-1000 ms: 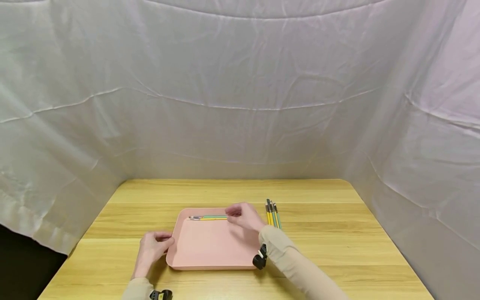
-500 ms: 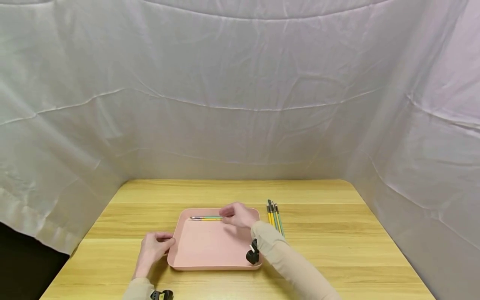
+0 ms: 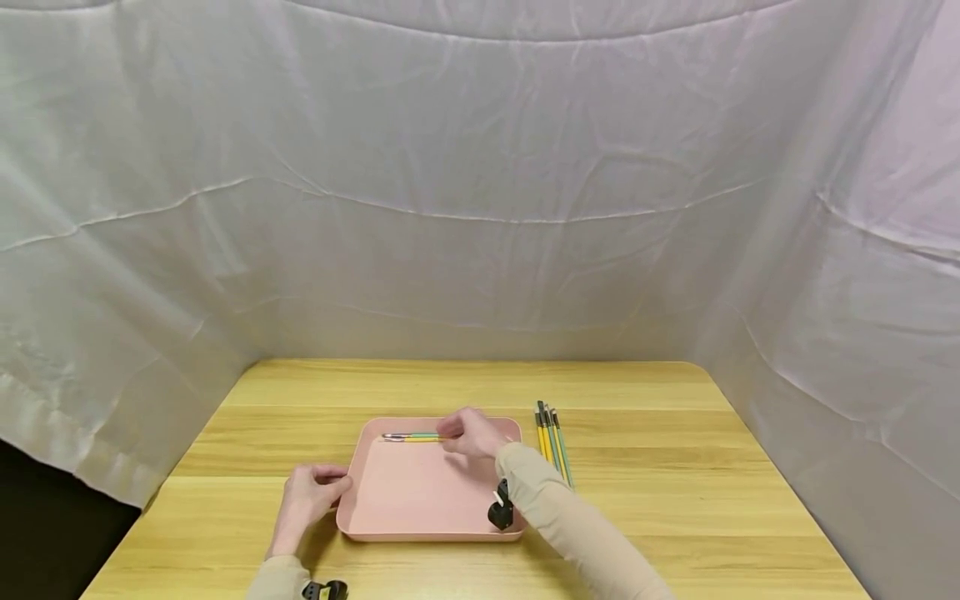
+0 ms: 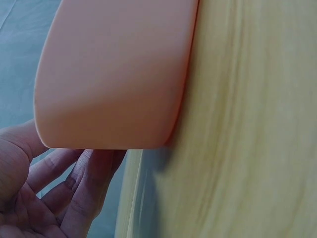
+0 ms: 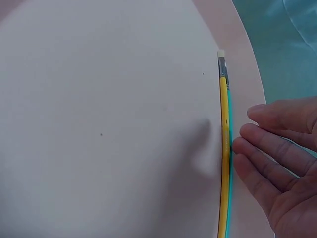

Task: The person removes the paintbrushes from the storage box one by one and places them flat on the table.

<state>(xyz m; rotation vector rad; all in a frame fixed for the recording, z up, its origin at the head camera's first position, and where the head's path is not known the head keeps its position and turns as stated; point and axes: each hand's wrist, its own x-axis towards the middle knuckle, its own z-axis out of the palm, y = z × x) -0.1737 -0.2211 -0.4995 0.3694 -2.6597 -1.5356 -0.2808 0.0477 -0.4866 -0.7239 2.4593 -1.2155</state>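
At the left end of a shallow pink tray, my left hand holds the rim. In the left wrist view its fingers lie partly behind the tray's wall, so the contact is partly hidden. Two paintbrushes, a yellow one and a teal one, lie side by side along the tray's far wall, bristles to the left. Over their right part is my right hand. Its fingers are fairly straight, with the fingertips at the teal handle; light touch or a tiny gap, I cannot tell which.
Several more paintbrushes with yellow and teal handles lie on the wooden table, right of the tray, partly behind my right forearm. Grey cloth hangs at the back and both sides.
My right hand has moved a little left along the two paintbrushes in the tray, and the forearm uncovers more of the brushes on the table. The left hand stays at the rim.
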